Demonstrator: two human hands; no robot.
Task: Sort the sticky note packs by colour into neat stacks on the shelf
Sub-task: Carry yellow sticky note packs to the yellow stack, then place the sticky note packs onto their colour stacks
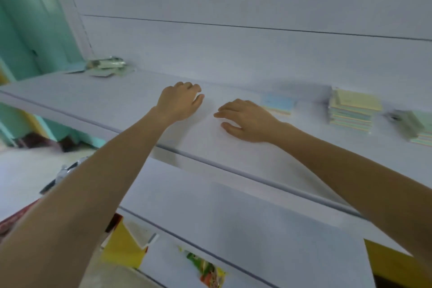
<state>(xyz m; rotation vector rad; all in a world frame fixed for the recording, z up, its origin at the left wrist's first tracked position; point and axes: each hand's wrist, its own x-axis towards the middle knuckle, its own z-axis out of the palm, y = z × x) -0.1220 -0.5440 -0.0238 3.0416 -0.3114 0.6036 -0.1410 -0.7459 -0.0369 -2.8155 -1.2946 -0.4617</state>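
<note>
— Packs?
— Blue pack (278, 103) at two o'clock of the right hand (247, 119), just beside it; square pastel stack (353, 110) at three.
— Grip?
— Left hand (180, 100) and right both empty, fingers loose, on the smooth white shelf (93, 96).

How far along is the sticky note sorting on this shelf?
Partly done: a tall stack stands at the right, a second stack beside it. The left hand and right hand hold nothing. Still to do: the blue-topped pack beside the right hand and the loose pile far left.
</note>
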